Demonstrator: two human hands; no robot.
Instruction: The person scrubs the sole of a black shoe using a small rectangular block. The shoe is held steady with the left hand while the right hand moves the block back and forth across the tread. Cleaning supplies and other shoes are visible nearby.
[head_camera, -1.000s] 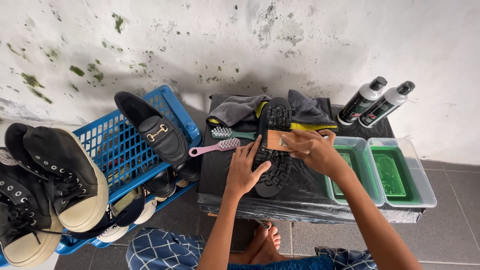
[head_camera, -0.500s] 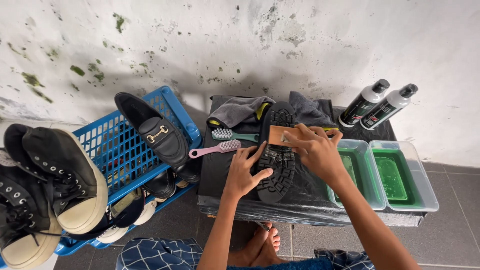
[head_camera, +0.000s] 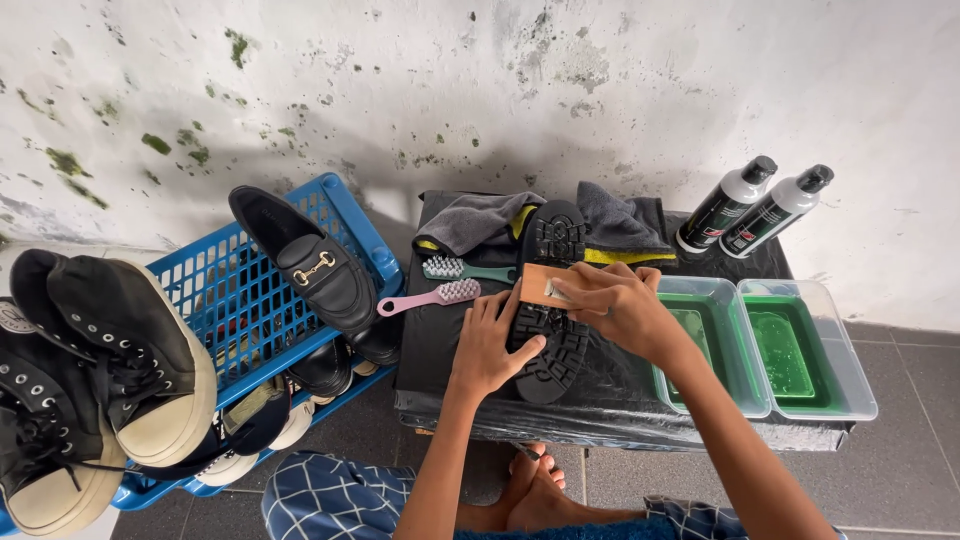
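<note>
Black shoe (head_camera: 553, 300) is lying sole-up on the black-covered table (head_camera: 600, 405), the left hand (head_camera: 490, 345) pressing its side with spread fingers while the right hand (head_camera: 622, 305) is gripping a wooden brush (head_camera: 542, 285), bristles hidden underneath.

There is only one view, from a camera worn on the person's head, looking steeply down and forward at the low table (head_camera: 440, 345) close below, in the centre of the frame. The stained wall (head_camera: 480, 90) fills the top, the blue basket (head_camera: 225, 290) sits at the left, and the grey floor tiles (head_camera: 900, 470) at the lower right.
</note>
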